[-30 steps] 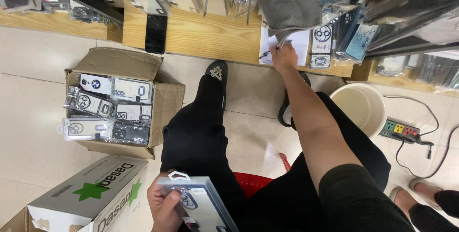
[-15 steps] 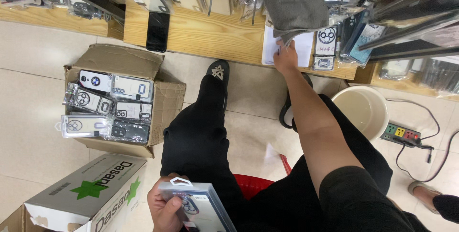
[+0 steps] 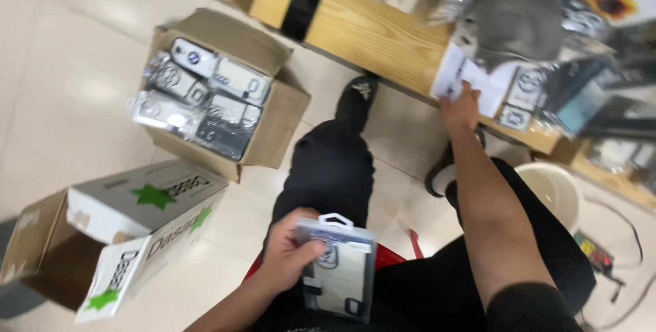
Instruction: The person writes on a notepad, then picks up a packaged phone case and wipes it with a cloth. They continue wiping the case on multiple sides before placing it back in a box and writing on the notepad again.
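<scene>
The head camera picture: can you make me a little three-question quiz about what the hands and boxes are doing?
1. True or false: the left hand holds a clear packaged phone case.
2. What does the right hand touch?
A. the white bucket
B. a white sheet of paper on the wooden shelf
C. the power strip
3. Fill in: the open cardboard box on the floor is full of ______.

Key
1. True
2. B
3. packaged phone cases
</scene>
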